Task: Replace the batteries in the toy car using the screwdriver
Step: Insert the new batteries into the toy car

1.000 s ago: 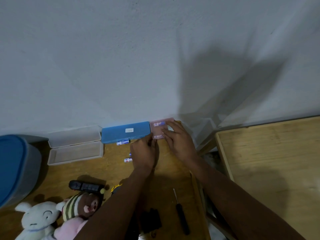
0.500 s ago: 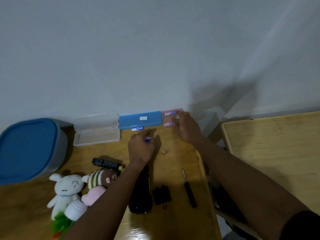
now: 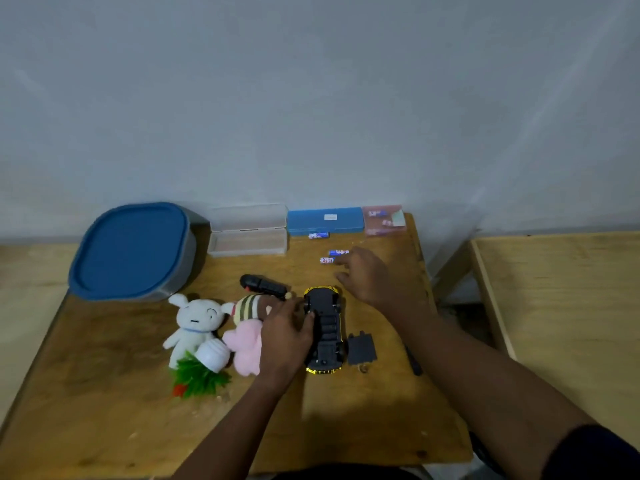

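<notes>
The yellow toy car (image 3: pixel 325 332) lies upside down at the table's middle, its black underside and open battery bay facing up. My left hand (image 3: pixel 285 336) holds the car by its left side, thumb on the underside. The black battery cover (image 3: pixel 361 348) lies just right of the car. My right hand (image 3: pixel 365 277) hovers empty, fingers loosely spread, next to two loose blue batteries (image 3: pixel 334 256). A third battery (image 3: pixel 318 235) lies by the blue box. My right forearm hides most of the black screwdriver (image 3: pixel 414 364).
Along the wall stand a pink battery pack (image 3: pixel 383 220), a blue box (image 3: pixel 323 220), an open clear case (image 3: pixel 247 232) and a blue-lidded tub (image 3: pixel 130 251). Plush toys (image 3: pixel 195 322), a fake plant (image 3: pixel 202 374) and a black remote (image 3: pixel 263 285) lie left of the car.
My right hand left the pink pack and came back beside the loose batteries. My left hand drew back from the batteries onto the car. The view tilted down.
</notes>
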Demonstrator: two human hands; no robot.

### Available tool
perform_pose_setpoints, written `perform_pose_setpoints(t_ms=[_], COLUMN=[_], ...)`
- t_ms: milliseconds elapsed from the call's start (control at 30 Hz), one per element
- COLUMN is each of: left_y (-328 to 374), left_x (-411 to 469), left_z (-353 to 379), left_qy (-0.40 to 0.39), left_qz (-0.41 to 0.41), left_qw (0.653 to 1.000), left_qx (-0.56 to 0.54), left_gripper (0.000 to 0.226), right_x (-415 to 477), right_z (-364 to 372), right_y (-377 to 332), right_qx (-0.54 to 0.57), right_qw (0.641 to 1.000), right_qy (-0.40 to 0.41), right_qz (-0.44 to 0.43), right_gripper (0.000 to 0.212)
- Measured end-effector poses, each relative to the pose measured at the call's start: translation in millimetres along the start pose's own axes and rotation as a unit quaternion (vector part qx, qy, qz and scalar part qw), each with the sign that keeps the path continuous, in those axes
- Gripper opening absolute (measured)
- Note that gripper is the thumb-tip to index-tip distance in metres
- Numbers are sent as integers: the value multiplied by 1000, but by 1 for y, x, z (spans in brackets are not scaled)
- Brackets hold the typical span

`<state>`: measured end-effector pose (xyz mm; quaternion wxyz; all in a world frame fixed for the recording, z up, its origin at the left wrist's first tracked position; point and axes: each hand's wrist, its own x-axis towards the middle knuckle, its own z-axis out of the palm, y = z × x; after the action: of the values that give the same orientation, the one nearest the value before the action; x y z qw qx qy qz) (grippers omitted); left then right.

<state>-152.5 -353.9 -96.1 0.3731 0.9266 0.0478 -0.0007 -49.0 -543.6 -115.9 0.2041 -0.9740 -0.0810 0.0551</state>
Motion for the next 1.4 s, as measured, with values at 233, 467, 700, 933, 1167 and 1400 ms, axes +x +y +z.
perform_pose_setpoints(t_ms=[233,467,700,933,1167,1400], left_y=[1,-13,-20,-12,-7,10], left_x=[-2,1,10,10,0,-9], left_z=[-5,2,7,3,4,-11], left_qy=[-130,-200,-231,-225,-180,-145], left_qz=[-150,-219,-238,-261,-305,-304], left_qw=[975,938,921,910,858,793], left_qx=[-98,-182,-201,-229,-373,-508], left_gripper=[30,31,17,9,23,41], right_x=[20,28,6,-29,-65,-91], right_z=[5,12,11,0,-19,-48], right_y=[-17,-21,-11,-4,-30,-65], right_qx=[-62,-137,-75,186,400,546], right_qw=[996,988,996,970,876,797], right_qy=[-69,-55,-36,60,153,159], right_qz=[-14,-46,-46,144,221,203], right_gripper=[43,33,21,8,11,9])
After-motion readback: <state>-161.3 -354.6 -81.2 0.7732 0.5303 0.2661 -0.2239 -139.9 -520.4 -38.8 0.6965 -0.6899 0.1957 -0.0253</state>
